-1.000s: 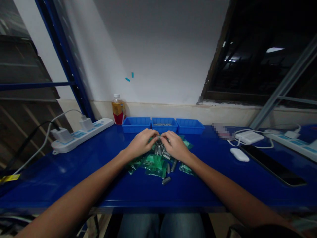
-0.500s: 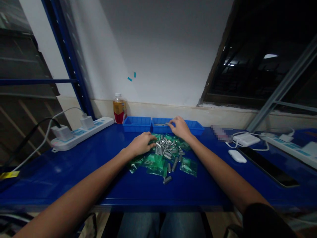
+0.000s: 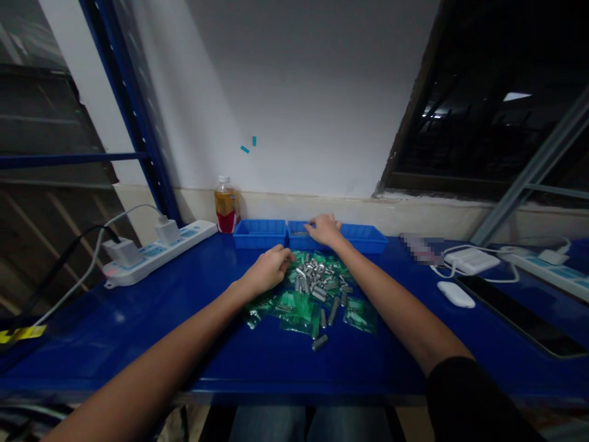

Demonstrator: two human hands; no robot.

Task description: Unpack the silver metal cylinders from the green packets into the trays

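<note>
A heap of small silver metal cylinders (image 3: pixel 317 282) lies on several green plastic bags (image 3: pixel 294 307) in the middle of the blue table (image 3: pixel 184 319). My left hand (image 3: pixel 269 268) rests at the heap's left edge, fingers curled; whether it holds a piece is hidden. My right hand (image 3: pixel 323 228) reaches over the middle blue tray (image 3: pixel 299 233), fingers bent down into it, what they hold is hidden. A few metal pieces lie inside that tray. One cylinder (image 3: pixel 319 342) lies apart toward the table's front edge.
Two more blue trays, the left tray (image 3: pixel 260 233) and the right tray (image 3: pixel 368 236), flank the middle one. A drink bottle (image 3: pixel 225 205) stands by the wall. A white power strip (image 3: pixel 156 252) with plugs lies left. A white mouse (image 3: pixel 453 293), a dark tablet (image 3: pixel 519 316) and chargers lie right.
A second ago both hands were together over the heap. My right hand has since moved up to the middle tray and stays there. My left hand has kept to the heap's left edge.
</note>
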